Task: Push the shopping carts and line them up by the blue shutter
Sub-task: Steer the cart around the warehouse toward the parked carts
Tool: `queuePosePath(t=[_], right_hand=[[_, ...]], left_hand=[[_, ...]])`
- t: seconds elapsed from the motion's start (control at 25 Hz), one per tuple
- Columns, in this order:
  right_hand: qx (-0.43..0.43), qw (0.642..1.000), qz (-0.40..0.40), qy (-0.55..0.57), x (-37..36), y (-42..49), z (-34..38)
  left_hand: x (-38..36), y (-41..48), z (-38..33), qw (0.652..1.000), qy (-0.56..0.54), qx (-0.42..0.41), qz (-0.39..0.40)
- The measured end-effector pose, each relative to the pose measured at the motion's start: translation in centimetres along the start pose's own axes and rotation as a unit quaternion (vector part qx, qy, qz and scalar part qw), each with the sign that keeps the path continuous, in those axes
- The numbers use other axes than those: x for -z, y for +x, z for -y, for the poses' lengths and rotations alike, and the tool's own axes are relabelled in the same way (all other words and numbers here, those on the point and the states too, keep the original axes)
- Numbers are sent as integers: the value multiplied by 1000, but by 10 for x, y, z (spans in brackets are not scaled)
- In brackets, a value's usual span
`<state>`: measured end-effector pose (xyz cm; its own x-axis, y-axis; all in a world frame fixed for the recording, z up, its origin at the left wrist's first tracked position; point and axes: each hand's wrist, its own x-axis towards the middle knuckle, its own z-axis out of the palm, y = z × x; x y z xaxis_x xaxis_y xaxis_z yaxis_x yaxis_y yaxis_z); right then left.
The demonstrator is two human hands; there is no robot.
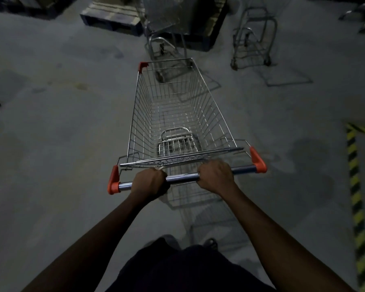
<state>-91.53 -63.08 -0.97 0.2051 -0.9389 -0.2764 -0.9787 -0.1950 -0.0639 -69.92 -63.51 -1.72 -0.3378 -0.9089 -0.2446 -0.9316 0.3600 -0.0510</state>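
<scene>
Your left hand [150, 183] and right hand [216, 177] both grip the handle bar [182, 177] of a wire shopping cart [183, 114]. Your fingers are curled over the top on either side of the bar's middle. The cart stands straight ahead of you on the grey concrete floor [61, 133], with orange caps [259, 161] at the handle ends. Just beyond its front edge stands a second cart [167, 39], facing away from you. A third cart [253, 39] stands to the right of that one, apart from it. A dark pallet [112, 20] lies at the far left. Yellow-and-black striped tape [355, 186] runs along the floor to your right.
</scene>
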Motion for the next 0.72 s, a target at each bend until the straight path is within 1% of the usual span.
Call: queuePosePath(t=[0.08, 0.2, 0.4, 0.6, 0.72], right_hand=[[-19, 1000, 0, 7, -1, -19, -4], [-69, 998, -3, 11, -5, -53, -6], [-151, 988, 13, 33, -17, -106, 10], [-251, 965, 0, 77, -42, -158, 35], [-296, 951, -4, 92, -53, -194, 47]], left_hand=[[0, -7, -13, 1000, -6, -19, -5], [0, -20, -30, 998, -12, -61, -9], [-6, -40, -42, 990, 17, -140, -11], [-12, -61, -53, 975, 45, -218, -10], [-13, -76, -67, 962, 60, -265, -12]])
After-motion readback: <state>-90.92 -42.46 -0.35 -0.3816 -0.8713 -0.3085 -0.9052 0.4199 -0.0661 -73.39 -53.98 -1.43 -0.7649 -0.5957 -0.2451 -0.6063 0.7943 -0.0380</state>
